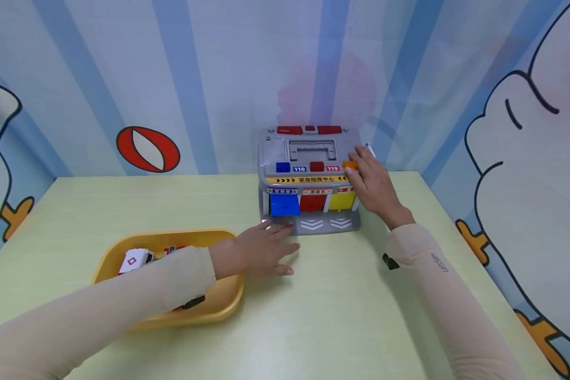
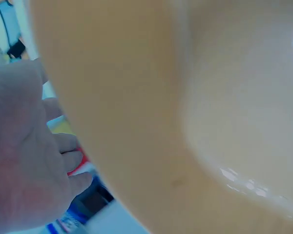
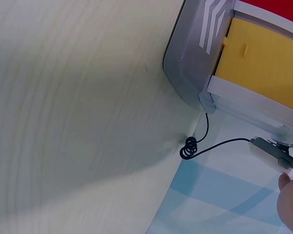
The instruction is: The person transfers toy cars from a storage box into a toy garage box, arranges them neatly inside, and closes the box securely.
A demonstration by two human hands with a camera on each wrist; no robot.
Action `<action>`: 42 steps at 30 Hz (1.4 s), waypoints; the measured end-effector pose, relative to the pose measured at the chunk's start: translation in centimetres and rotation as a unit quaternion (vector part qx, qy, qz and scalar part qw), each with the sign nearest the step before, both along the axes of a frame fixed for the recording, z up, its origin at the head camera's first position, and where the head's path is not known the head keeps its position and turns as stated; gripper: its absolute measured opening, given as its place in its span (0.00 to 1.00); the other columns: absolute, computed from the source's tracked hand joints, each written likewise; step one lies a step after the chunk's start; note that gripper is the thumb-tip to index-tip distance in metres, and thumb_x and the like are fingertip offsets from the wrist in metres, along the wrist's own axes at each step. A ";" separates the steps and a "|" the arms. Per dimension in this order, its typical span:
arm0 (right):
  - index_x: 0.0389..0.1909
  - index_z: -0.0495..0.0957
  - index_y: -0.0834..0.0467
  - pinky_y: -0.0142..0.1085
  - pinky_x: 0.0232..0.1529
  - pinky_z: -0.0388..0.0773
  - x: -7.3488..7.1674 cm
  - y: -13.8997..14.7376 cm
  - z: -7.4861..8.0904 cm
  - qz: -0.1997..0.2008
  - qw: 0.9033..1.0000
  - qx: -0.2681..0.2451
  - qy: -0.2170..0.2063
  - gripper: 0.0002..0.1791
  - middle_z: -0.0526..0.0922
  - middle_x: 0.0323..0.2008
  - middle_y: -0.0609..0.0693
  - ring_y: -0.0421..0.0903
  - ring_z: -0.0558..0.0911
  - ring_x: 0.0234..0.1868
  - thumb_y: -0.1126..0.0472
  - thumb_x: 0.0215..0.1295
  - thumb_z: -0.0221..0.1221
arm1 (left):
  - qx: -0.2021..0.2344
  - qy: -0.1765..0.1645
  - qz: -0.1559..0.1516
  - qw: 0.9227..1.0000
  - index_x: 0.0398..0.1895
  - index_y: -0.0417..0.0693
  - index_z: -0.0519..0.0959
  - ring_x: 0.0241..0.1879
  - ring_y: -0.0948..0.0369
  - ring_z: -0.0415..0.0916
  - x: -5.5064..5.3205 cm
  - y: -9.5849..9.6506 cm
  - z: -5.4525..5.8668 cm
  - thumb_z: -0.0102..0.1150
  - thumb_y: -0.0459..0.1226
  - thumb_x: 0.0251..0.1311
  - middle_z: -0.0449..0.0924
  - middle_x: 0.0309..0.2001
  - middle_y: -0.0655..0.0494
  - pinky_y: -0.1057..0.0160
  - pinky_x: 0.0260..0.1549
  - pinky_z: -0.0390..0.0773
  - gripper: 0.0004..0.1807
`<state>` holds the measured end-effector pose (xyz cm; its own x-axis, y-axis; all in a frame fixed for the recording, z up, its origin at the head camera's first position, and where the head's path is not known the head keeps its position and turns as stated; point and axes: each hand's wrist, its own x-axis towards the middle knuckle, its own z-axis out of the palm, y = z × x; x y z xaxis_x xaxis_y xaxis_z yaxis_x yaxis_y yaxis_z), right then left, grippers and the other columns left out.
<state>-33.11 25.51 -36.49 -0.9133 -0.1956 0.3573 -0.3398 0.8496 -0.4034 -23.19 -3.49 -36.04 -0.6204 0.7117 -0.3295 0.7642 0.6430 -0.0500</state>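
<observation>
Stretching forward over the table (image 1: 337,295) are two pale sleeves, the left sleeve (image 1: 123,306) crossing a yellow tray (image 1: 225,298) and the right sleeve (image 1: 442,285) bearing dark lettering too small to read surely. Inside the tray, behind the left fingers toward the wrist, sits a white toy vehicle (image 1: 135,259) marked with a red cross emblem. The left hand (image 1: 266,250) has its fingers spread, the upper ones at the front edge of a grey toy station (image 1: 273,150); whether they touch it cannot be told. Its long axis runs left to right, and its doors face the person. Just beyond those fingertips, the blue door (image 1: 285,206) tilts outward; to its right, the red door (image 1: 312,202) and yellow door (image 1: 343,201) hang down. Above runs a yellow strip (image 1: 309,179) reading 紧急指挥中心, then labels "110" and "119" left of the right fingers. The right hand (image 1: 372,182) lies on the station's right end, fingers extended close together, thumb tip at an orange button (image 1: 350,164). Beside its fingers is a grey handset (image 3: 273,151) on a coiled black cord (image 3: 189,147); any grip on it cannot be told. Farthest beyond both hands hangs a blue-striped curtain (image 1: 247,79).
</observation>
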 end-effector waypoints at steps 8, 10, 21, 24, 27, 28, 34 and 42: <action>0.78 0.56 0.56 0.59 0.78 0.46 0.0 0.2 0.0 0.003 1.000 -0.003 -0.001 0.35 0.49 0.81 0.52 0.55 0.46 0.82 0.42 0.78 0.40 | 0.044 0.028 -0.040 0.998 0.79 0.56 0.54 0.82 0.53 0.37 2.7 0.6 1.5 0.46 0.63 0.68 0.42 0.82 0.53 0.51 0.78 0.47 0.42; 0.78 0.56 0.56 0.59 0.78 0.46 -0.1 0.2 0.0 0.006 1.000 -0.004 -0.001 0.35 0.49 0.81 0.52 0.55 0.46 0.82 0.42 0.78 0.40 | 0.052 0.040 -0.047 0.997 0.79 0.54 0.54 0.82 0.53 0.36 3.0 0.5 1.7 0.47 0.62 0.68 0.41 0.82 0.52 0.51 0.78 0.45 0.42; 0.77 0.57 0.56 0.58 0.78 0.45 -0.1 -0.1 0.1 0.005 1.000 -0.002 -0.010 0.35 0.49 0.81 0.51 0.54 0.45 0.82 0.41 0.78 0.40 | 0.078 0.059 0.007 0.995 0.78 0.48 0.55 0.81 0.49 0.31 1.8 -0.6 1.8 0.50 0.64 0.66 0.37 0.82 0.47 0.49 0.78 0.41 0.46; 0.77 0.57 0.56 0.58 0.78 0.46 -0.1 -0.1 0.1 0.005 1.000 0.000 -0.008 0.35 0.49 0.81 0.51 0.55 0.45 0.82 0.41 0.78 0.40 | 0.068 0.046 0.014 0.997 0.78 0.46 0.56 0.81 0.48 0.35 1.4 -0.7 1.9 0.49 0.65 0.65 0.41 0.81 0.45 0.49 0.78 0.45 0.48; 0.77 0.57 0.57 0.58 0.78 0.46 -0.1 0.1 0.0 0.003 1.000 0.002 -0.005 0.35 0.49 0.81 0.52 0.55 0.45 0.82 0.41 0.78 0.40 | 0.051 0.031 0.009 0.998 0.78 0.45 0.56 0.81 0.47 0.38 1.0 -0.5 1.9 0.48 0.67 0.64 0.44 0.81 0.44 0.48 0.78 0.47 0.49; 0.77 0.57 0.57 0.58 0.78 0.46 -0.1 0.1 0.0 0.003 1.000 0.003 -0.006 0.35 0.49 0.81 0.52 0.55 0.45 0.82 0.41 0.78 0.40 | 0.045 0.027 0.007 0.999 0.78 0.45 0.56 0.81 0.47 0.38 0.8 -0.5 1.8 0.48 0.67 0.63 0.44 0.81 0.44 0.49 0.78 0.48 0.49; 0.77 0.56 0.56 0.58 0.79 0.45 -0.1 0.1 0.1 0.008 1.000 0.007 -0.010 0.35 0.49 0.81 0.52 0.55 0.45 0.82 0.41 0.78 0.40 | -0.002 0.013 -0.002 1.000 0.78 0.45 0.57 0.80 0.46 0.42 -0.1 -0.1 1.2 0.51 0.69 0.60 0.47 0.80 0.44 0.48 0.78 0.48 0.52; 0.77 0.56 0.56 0.58 0.78 0.45 0.0 0.2 0.3 0.008 1.000 0.011 -0.007 0.35 0.49 0.81 0.52 0.55 0.45 0.82 0.41 0.78 0.39 | -0.049 0.007 -0.023 0.999 0.78 0.46 0.58 0.80 0.48 0.46 -2.1 0.0 1.1 0.54 0.71 0.55 0.51 0.80 0.46 0.50 0.77 0.50 0.55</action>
<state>-33.12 25.71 -36.22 -0.9148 -0.2185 0.3396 -0.3482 0.8529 -0.3890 -25.32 -3.44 -34.94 -0.5931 0.7041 -0.3905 0.7914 0.5991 -0.1219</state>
